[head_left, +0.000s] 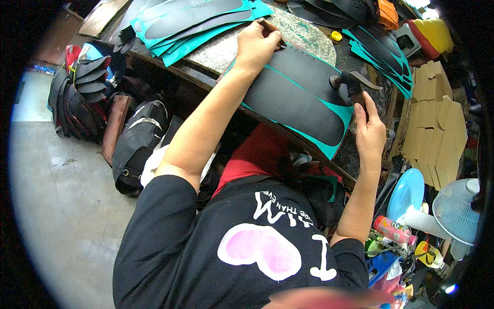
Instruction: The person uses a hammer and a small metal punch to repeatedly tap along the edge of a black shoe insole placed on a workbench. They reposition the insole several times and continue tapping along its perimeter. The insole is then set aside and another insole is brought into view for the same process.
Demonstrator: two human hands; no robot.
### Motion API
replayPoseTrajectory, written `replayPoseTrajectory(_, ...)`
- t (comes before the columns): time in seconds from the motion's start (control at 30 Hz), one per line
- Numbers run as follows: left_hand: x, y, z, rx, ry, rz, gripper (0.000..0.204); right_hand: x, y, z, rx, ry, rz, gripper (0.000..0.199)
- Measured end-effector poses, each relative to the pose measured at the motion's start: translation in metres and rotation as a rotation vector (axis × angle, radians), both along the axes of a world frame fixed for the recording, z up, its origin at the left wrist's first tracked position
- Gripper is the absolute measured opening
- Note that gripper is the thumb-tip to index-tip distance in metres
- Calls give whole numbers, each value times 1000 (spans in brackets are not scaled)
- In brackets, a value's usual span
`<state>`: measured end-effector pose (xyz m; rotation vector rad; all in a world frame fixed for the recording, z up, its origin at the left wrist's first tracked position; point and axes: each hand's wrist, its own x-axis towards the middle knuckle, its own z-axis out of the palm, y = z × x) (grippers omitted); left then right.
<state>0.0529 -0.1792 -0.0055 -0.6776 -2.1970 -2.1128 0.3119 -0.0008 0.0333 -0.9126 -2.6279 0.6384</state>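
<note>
My right hand (pixel 369 129) grips a claw hammer (pixel 354 86) by its handle, the dark head held over the right end of a black and teal sheet (pixel 303 90). This sheet carries long rounded black shapes, like shoe soles, edged in teal. It lies across the near edge of the workbench. My left hand (pixel 256 45) is closed in a pinch at the sheet's far left corner. Something small and dark shows at its fingertips, too small to name. A pale, worn round slab (pixel 309 38) lies partly under the sheet.
Similar sheets are stacked (pixel 190 26) at the back left, with more sheets (pixel 383 56) at the right. A yellow cap (pixel 336 36) sits on the slab. Cardboard boxes (pixel 432 123) and a fan (pixel 455 211) stand right. Bundled black pieces (pixel 80 98) hang left.
</note>
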Motion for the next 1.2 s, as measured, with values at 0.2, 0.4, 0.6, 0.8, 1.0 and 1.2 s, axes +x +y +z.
replayPoseTrajectory(0.2, -1, 3, -2, -18, -26, -30, 15, -9, 5, 5, 21, 98, 59, 44)
replayPoseTrajectory(0.4, 7, 2, 7, -337, 416, 64, 16, -11, -19, 71, -191, 567, 208, 38)
replayPoseTrajectory(0.6, 29, 15, 10, -598, 905, 51, 14, -55, -39, 53, 27, 546, 343, 39)
replayPoseTrajectory(0.8, 6, 9, -1, 52, -2, -27, 11, -54, -9, 24, -47, 304, 106, 41)
replayPoseTrajectory(1.0, -3, 11, -9, 286, -203, -145, 10, -38, -24, 72, -135, 712, 328, 37)
replayPoseTrajectory(1.2, 10, 8, 3, -307, 405, 10, 17, -37, -35, 80, -165, 865, 376, 40)
